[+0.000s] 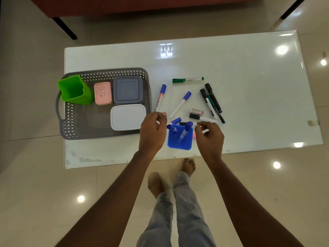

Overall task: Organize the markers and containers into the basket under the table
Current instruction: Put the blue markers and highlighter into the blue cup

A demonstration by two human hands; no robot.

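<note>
A blue cup (179, 142) stands near the table's front edge with two blue-capped markers (186, 130) upright in it, blurred. My left hand (153, 130) hovers just left of the cup, fingers loosely curled, holding nothing. My right hand (209, 136) hovers just right of it, thumb and forefinger close together beside the white end of a black-capped marker (186, 123). Loose markers lie behind: blue ones (180, 104), a green one (187, 80), several dark ones (212, 100). The grey basket (71, 122) sits on the table's left end.
In the basket are a green cup (75, 90), a pink lidded box (103, 93), a grey lidded box (128, 90) and a white lidded box (128, 116). The white glass table (249, 77) ends just before my bare feet (187, 166). Dark furniture legs stand behind.
</note>
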